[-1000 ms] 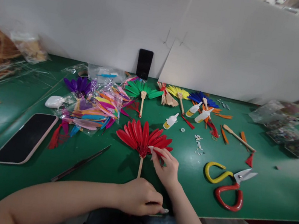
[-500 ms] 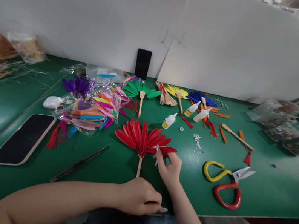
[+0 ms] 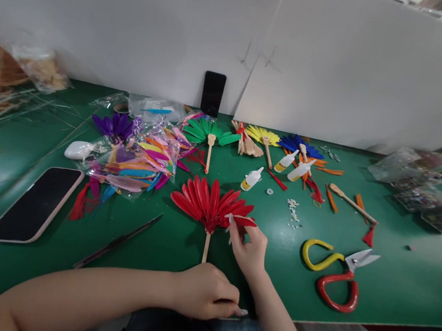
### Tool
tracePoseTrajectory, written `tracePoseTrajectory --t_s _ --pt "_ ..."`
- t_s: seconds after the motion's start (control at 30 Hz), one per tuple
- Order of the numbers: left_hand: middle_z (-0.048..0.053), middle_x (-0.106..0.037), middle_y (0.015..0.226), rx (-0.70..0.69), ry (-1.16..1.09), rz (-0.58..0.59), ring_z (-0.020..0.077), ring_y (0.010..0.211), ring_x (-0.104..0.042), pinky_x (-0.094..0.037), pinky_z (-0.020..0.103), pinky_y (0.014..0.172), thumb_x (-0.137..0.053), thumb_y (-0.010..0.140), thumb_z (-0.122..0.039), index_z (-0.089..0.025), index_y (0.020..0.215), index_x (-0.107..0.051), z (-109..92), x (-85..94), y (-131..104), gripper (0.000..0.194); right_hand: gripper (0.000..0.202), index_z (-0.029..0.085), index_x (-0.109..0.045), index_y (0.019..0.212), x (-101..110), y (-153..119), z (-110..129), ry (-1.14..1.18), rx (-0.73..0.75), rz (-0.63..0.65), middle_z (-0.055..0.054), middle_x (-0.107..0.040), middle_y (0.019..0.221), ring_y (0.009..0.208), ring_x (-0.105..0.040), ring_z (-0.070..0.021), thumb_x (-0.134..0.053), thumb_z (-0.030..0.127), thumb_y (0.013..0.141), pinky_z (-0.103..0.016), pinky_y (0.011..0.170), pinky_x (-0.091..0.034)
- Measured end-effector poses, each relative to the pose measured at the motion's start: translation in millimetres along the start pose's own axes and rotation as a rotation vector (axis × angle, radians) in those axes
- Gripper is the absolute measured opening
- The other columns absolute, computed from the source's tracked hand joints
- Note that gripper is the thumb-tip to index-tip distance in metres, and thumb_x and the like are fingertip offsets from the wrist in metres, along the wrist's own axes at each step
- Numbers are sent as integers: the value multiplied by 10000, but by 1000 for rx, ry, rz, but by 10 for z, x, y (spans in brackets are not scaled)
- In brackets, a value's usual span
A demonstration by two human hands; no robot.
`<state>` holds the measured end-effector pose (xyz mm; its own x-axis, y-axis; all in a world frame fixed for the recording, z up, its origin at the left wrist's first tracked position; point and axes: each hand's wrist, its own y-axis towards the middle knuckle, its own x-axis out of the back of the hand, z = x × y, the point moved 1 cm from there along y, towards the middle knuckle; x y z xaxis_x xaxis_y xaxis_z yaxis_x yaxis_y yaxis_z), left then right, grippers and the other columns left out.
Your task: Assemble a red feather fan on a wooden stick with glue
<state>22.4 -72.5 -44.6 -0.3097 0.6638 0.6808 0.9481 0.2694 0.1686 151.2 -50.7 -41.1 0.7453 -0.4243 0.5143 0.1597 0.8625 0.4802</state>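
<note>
A: What's diff from a sec ago?
B: R hand (image 3: 249, 249), mainly. 1 s ago its fingertips were in at the neck (image 3: 210, 228) of the red fan (image 3: 213, 201); now they're a bit further out to the rt, w/ one feather (image 3: 245, 222) between them. Vs ½ s ago, barely any shift.
A: Meaning what for the work?
B: My read: it's focused on the fan's rt edge, on that one feather. Fixed or loose, can't tell; its root's hidden.
A: R hand open?
B: Nearly closed: thumb + index pinching the feather, AFAICT. Other fingers bent, partly hidden.
A: L hand (image 3: 210, 292)?
B: Curled into a fist round the low end of the handle (image 3: 206, 248). Palm side's out of sight, but looks like a proper grip. No real mvmt there.
A: So where's the fan vs the hands?
B: Straight beyond L hand, feathers fanned away from it, handle running down into the fist. R hand's just beside the neck, on the rt. Whether it's touching the other feathers, can't tell.
A: Nearby stuff?
B: Bottle (image 3: 251, 179) just past the fan. Scissors (image 3: 351, 263) on the table (image 3: 284, 266), well apart to the rt. Dark tool (image 3: 119, 240) to the left.
</note>
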Motion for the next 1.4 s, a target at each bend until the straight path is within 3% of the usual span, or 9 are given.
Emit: tracePoseTrajectory --t_s 0.27,0.47,0.7,0.93,1.03,1.13,1.27,1.33,1.4 --pt "-10 -579 566 0 -3 13 110 547 -546 -339 196 519 -474 885 -299 -179 718 -589 8 4 8 236 186 188 -585 710 38 36 -44 169 -194 -90 11 -560 521 420 -504 -114 -528 300 846 -239 436 -432" --pt "-13 -570 559 -8 22 32 107 539 -536 -331 197 511 -465 888 -292 -176 698 -571 -7 25 11 246 241 177 -581 721 57 120 -87 452 -415 -32 28 -541 524 394 -483 -100 -553 394 821 -233 407 -436" --pt "-20 -552 545 3 26 31 104 533 -534 -333 200 512 -458 889 -297 -176 672 -554 -1 27 12 267 315 165 -565 598 149 280 -161 500 -557 81 26 -549 499 345 -434 -73 -698 443 662 -209 341 -377" --pt "-16 -568 574 10 -78 17 105 559 -532 -353 197 533 -450 884 -271 -179 723 -582 -50 55 8 227 338 173 -542 576 123 346 -172 463 -580 195 48 -490 398 318 -411 -77 -634 465 719 -206 354 -347" --pt "6 -610 648 51 -186 -100 114 636 -547 -397 193 603 -452 884 -309 -171 761 -604 -187 204 20 240 339 176 -538 584 100 374 -193 450 -534 257 34 -540 464 324 -420 -76 -631 475 713 -210 357 -348" --pt "2 -609 662 218 -272 -356 108 626 -545 -414 202 620 -483 866 -370 -169 776 -612 -258 516 66 255 343 176 -527 589 101 415 -196 428 -494 334 34 -538 483 330 -418 -75 -618 480 718 -208 354 -332" --pt "-2 -584 703 494 -252 -699 112 611 -531 -399 209 558 -514 833 -421 -170 891 -598 -65 1060 187 271 335 184 -512 592 114 473 -123 413 -434 398 61 -469 436 334 -415 -79 -597 474 737 -204 362 -309" --pt "4 -573 711 569 -142 -672 123 615 -512 -382 219 548 -553 794 -446 -170 945 -615 112 1268 271 320 326 186 -513 592 110 490 -72 396 -412 411 66 -454 413 329 -409 -81 -584 461 752 -205 370 -308" --pt "18 -596 750 592 -85 -538 140 656 -521 -385 237 585 -597 749 -434 -175 919 -655 285 1377 356 315 311 185 -527 589 96 500 -35 367 -393 409 62 -460 405 335 -412 -85 -578 437 763 -207 381 -316"
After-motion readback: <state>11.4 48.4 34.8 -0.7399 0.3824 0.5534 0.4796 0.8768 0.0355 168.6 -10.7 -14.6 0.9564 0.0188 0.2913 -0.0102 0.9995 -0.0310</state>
